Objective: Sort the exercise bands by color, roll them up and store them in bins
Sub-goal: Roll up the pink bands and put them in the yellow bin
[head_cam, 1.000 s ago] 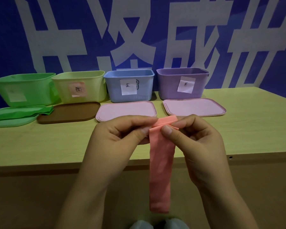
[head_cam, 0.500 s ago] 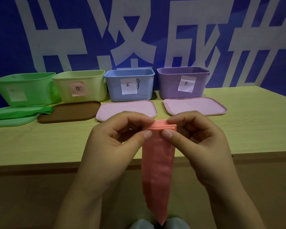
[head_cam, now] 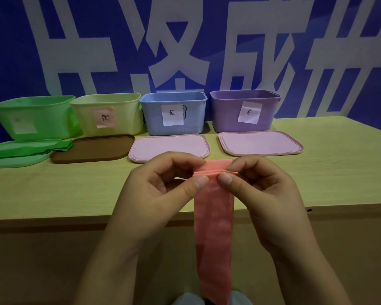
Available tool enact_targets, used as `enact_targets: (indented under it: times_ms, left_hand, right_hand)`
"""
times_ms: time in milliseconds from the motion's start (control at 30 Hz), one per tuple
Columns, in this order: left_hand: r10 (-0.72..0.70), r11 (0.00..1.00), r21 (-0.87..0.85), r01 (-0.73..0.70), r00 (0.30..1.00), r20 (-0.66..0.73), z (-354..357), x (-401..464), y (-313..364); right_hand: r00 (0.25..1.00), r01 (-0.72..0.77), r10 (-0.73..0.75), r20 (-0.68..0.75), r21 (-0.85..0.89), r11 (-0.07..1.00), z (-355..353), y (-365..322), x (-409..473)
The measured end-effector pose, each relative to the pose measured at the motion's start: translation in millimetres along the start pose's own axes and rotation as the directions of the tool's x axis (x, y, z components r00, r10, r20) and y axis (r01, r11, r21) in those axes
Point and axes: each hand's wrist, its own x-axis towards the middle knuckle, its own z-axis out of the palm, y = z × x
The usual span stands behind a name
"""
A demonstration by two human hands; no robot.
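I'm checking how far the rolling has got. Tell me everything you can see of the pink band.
The pink band is a flat, salmon-pink strip that looks thin, smooth and rubbery. Its top end is folded over into a few stacked layers, only the start of a roll. The left hand and right hand pinch that folded end from either side, thumbs in front. The rest hangs straight down in front of the table edge, unrolled, touching nothing else visible; its lower end runs out of view.
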Motion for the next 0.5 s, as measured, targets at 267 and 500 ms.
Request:
enact_targets:
  times_ms: [267,500]
  left_hand:
    - [0.025,0.999,0.023,-0.026,1.0,0.013,1.5,-3.0,-0.5]
    - [0.069,0.991,0.111,-0.072,0.997,0.029,-5.9,-3.0,-0.4]
  right_hand:
    - [0.999,-0.014,0.015,-0.035,0.032,0.999,0.1,1.9,0.9]
    - [0.998,0.041,-0.045,-0.036,-0.095,0.995,2.2,2.1,-2.1]
